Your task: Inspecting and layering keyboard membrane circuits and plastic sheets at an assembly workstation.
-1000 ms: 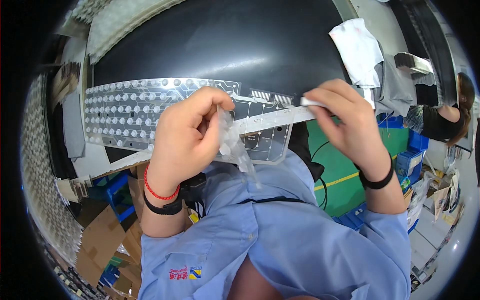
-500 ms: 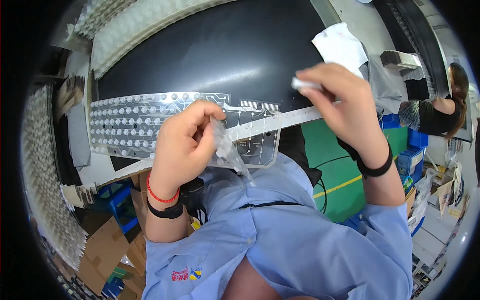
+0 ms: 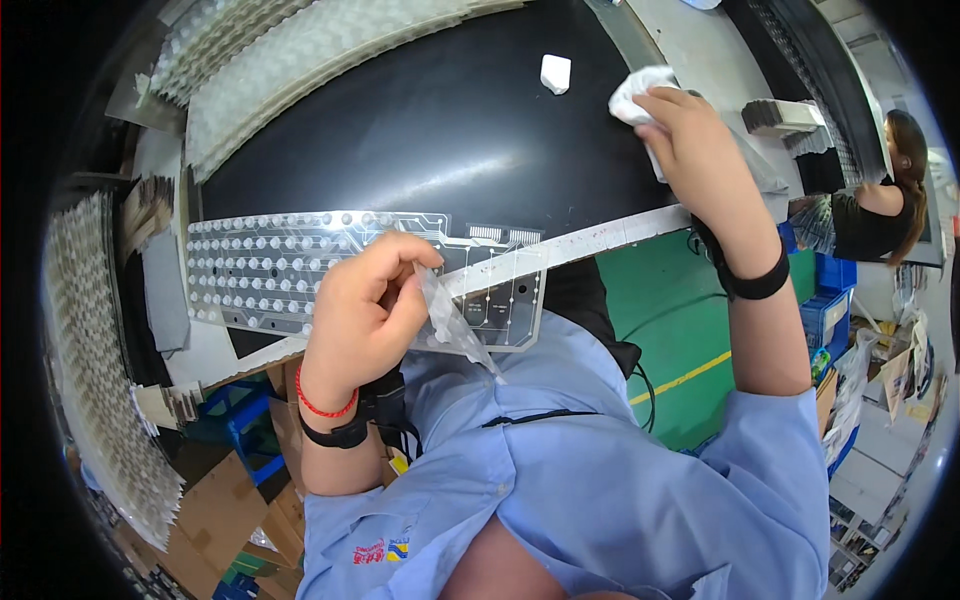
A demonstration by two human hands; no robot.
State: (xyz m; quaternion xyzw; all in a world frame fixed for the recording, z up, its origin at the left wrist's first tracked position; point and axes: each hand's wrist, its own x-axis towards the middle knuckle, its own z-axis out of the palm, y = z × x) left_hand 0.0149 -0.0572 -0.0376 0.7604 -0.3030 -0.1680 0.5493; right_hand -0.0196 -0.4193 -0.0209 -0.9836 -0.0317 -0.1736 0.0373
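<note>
My left hand [image 3: 365,315] is closed in a pinch on a flap of clear film [image 3: 447,318] with white spots. I cannot tell whether the flap belongs to the sheet behind it. That sheet is a clear keyboard membrane [image 3: 262,262] with printed traces and rows of white domes, lying along the near edge of the black mat and overhanging it at the right. Off to the right, my right hand [image 3: 695,150] grips a crumpled white cloth [image 3: 640,92]. A small white block [image 3: 555,74] rests on the mat's far right part.
The black mat [image 3: 400,130] covers the bench, with a white strip [image 3: 590,238] along its front edge. Stacks of domed sheets stand at the far left [image 3: 290,70] and left side [image 3: 100,370]. A person [image 3: 880,210] is at the right. Blue bins [image 3: 825,325] stand below.
My right hand has left the small white block on the mat and moved up and right onto the white cloth, bunching it. The left hand keeps its pinch; the sheet sits slightly lower.
</note>
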